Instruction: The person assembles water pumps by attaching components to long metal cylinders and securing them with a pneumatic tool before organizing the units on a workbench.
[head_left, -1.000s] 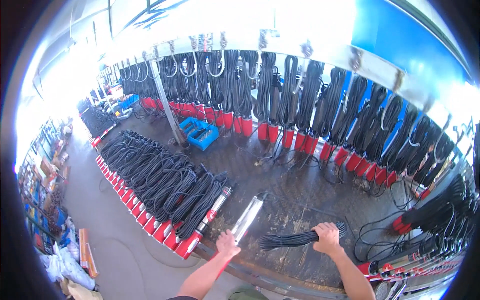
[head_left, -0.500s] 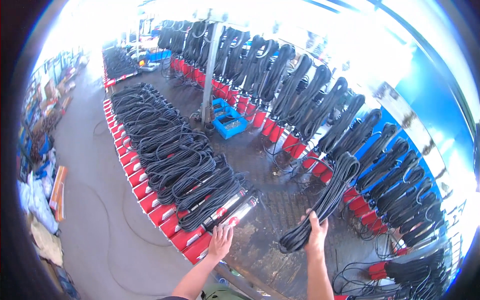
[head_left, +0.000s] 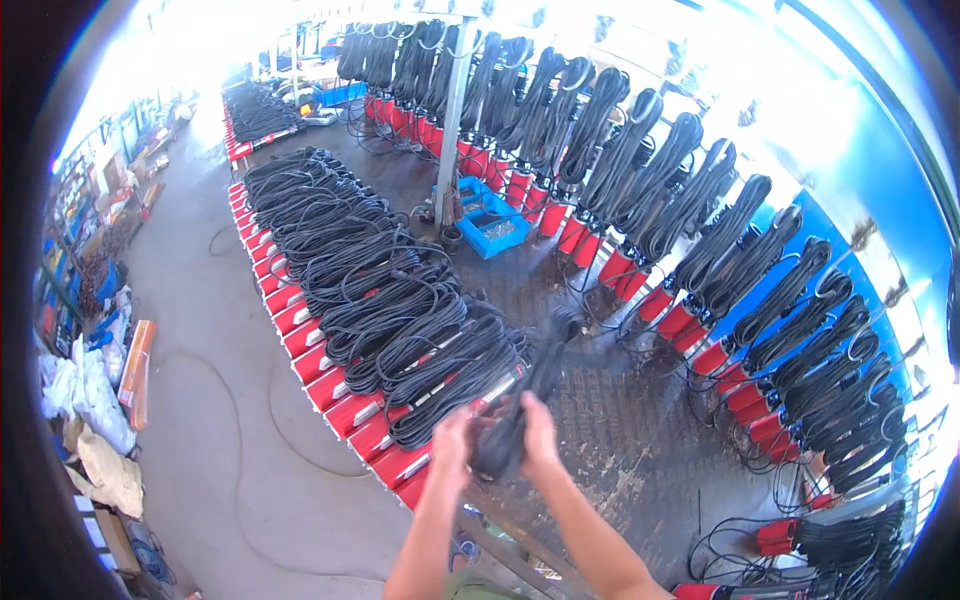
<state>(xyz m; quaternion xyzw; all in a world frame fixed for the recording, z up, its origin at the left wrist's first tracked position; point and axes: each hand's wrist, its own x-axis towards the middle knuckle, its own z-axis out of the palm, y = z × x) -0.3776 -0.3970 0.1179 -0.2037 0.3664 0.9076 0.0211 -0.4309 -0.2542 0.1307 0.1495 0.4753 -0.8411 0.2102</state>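
A bundled coil of black cable (head_left: 503, 432), blurred by motion, hangs between my hands over the near end of a long row of red-and-silver cylinders, which look like pumps. My right hand (head_left: 538, 436) is closed around the coil's right side. On its left side my left hand (head_left: 455, 440) has its fingers curled against the cable, though blur hides their tips. Beneath and just left of the hands lie the nearest red-ended cylinders (head_left: 400, 470). More black cable coils (head_left: 400, 320) lie on top of that row.
A second row of red cylinders (head_left: 620, 275) stands on the right, with cable coils upright on them. Blue plastic bins (head_left: 492, 235) sit beside a metal post (head_left: 455, 120) on the dark worktable (head_left: 620, 430). Left is a grey floor (head_left: 200, 330) with a thin hose.
My right hand has swung left with the cable coil, bringing it to the near end of the left row. My left hand has lifted off the nearest cylinder and come to the coil.
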